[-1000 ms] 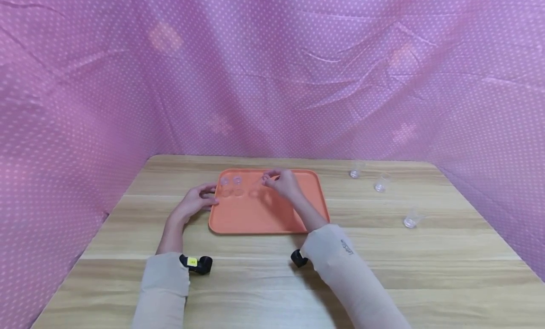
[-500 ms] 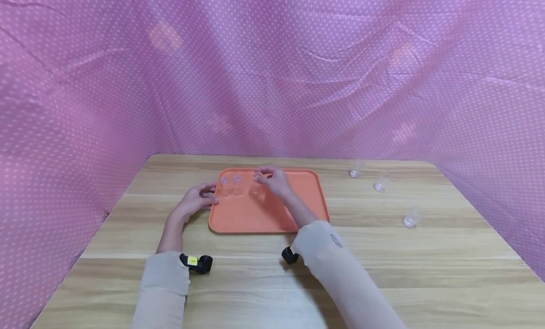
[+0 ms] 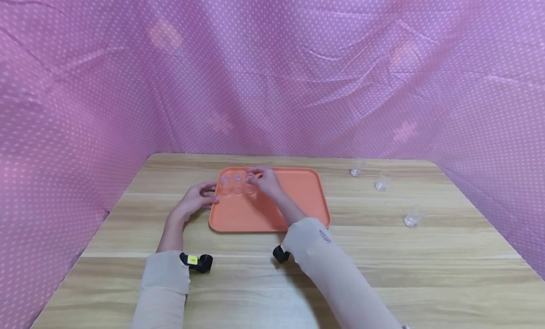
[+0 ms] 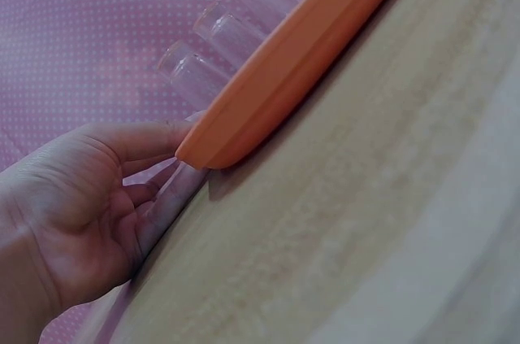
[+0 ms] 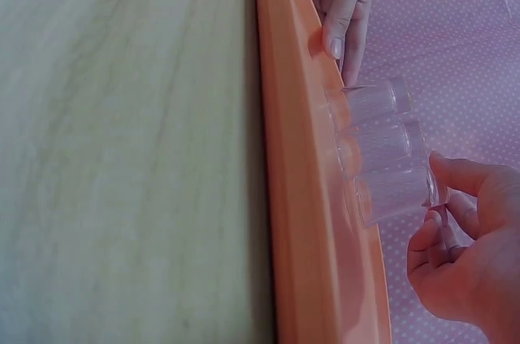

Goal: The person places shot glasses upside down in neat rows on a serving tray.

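My right hand pinches the upper end of a clear shot glass between thumb and fingers. This glass is upside down, its lower end at the bed of the orange tray. Two more upside-down shot glasses, a middle one and an outer one, stand in a row beside it near the tray's back left corner. At the tray's left edge is my left hand, its thumb and fingers spread apart and touching the rim. Its lower fingers rest close to the tabletop in the left wrist view.
Three clear shot glasses stand on the wooden table right of the tray: a back one, a middle one and a front one. A pink dotted curtain encloses the back and sides.
My right hand has moved left with the shot glass, bringing it from the tray's middle up beside the two other glasses. The left hand has stayed at the tray's edge.
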### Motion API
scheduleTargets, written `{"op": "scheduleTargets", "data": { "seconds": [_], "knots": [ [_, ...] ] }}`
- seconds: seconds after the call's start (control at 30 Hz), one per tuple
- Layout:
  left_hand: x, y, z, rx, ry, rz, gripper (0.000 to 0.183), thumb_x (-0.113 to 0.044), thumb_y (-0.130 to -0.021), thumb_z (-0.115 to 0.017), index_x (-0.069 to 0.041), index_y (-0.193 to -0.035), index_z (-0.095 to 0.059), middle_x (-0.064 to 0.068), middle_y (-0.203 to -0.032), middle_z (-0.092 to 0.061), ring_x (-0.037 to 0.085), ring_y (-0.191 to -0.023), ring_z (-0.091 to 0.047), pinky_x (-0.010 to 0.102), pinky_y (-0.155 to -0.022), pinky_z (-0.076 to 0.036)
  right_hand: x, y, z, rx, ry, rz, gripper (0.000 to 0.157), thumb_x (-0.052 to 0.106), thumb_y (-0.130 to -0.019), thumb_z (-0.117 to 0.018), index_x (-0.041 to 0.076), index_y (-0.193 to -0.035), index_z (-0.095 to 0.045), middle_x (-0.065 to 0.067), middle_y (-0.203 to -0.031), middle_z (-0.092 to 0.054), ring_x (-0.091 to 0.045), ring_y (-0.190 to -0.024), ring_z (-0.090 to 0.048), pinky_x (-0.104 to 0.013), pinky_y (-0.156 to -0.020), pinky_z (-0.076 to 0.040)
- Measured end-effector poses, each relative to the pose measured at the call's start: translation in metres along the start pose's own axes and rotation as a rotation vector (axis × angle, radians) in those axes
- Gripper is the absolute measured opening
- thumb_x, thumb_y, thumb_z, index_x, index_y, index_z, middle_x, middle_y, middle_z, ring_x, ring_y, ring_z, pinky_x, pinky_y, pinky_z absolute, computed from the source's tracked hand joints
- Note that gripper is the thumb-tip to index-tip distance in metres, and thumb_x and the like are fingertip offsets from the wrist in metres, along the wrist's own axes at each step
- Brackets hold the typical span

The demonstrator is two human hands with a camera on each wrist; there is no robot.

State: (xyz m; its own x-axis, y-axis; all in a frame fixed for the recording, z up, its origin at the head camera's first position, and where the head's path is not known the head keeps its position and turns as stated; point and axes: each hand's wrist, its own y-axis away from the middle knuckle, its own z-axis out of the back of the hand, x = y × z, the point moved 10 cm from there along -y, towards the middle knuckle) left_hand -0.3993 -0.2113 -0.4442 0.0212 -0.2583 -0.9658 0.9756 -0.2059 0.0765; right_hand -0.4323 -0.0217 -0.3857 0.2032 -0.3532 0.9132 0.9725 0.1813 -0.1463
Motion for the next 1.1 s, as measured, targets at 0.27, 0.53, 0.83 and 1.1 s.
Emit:
{"op": "scheduleTargets", "data": {
  "seconds": [0.27, 0.53, 0.83, 1.1],
  "knots": [
    [-0.001, 0.0, 0.0, 0.004, -0.003, 0.0, 0.062, 0.005, -0.085, -0.058, 0.005, -0.14, -0.029, 0.026, -0.129, -0.04, 0.024, -0.096, -0.054, 0.03, -0.077, -0.054, -0.002, -0.001, -0.001, -0.005, -0.019, 0.018, 0.023, -0.002, -0.08, -0.067, -0.003, -0.103, -0.067, -0.012, -0.098, -0.063, -0.01, -0.065, -0.044, -0.016, -0.053, -0.038],
    [-0.003, -0.001, -0.001, 0.01, 0.004, -0.008, 0.063, 0.005, -0.084, -0.059, 0.006, -0.139, -0.029, 0.026, -0.13, -0.039, 0.023, -0.094, -0.056, 0.03, -0.077, -0.054, -0.004, -0.003, -0.001, -0.007, -0.015, 0.034, 0.023, -0.003, -0.08, -0.066, -0.003, -0.102, -0.067, -0.012, -0.1, -0.063, -0.01, -0.062, -0.044, -0.017, -0.053, -0.039],
    [-0.002, 0.0, -0.002, 0.014, 0.009, -0.008, 0.063, 0.006, -0.084, -0.058, 0.007, -0.139, -0.028, 0.027, -0.13, -0.039, 0.022, -0.093, -0.056, 0.031, -0.076, -0.054, -0.004, 0.0, 0.001, 0.008, 0.001, 0.026, 0.031, 0.004, -0.08, -0.069, -0.001, -0.11, -0.064, -0.011, -0.1, -0.061, -0.011, -0.066, -0.046, -0.017, -0.052, -0.039],
    [-0.001, 0.002, -0.002, 0.01, 0.008, -0.01, 0.063, 0.005, -0.084, -0.059, 0.007, -0.139, -0.028, 0.027, -0.13, -0.039, 0.024, -0.096, -0.055, 0.031, -0.077, -0.054, 0.011, 0.007, 0.031, -0.027, 0.013, 0.051, 0.037, 0.011, -0.08, -0.071, 0.004, -0.115, -0.062, -0.016, -0.111, -0.058, -0.018, -0.08, -0.05, -0.022, -0.057, -0.043]
  ]
}}
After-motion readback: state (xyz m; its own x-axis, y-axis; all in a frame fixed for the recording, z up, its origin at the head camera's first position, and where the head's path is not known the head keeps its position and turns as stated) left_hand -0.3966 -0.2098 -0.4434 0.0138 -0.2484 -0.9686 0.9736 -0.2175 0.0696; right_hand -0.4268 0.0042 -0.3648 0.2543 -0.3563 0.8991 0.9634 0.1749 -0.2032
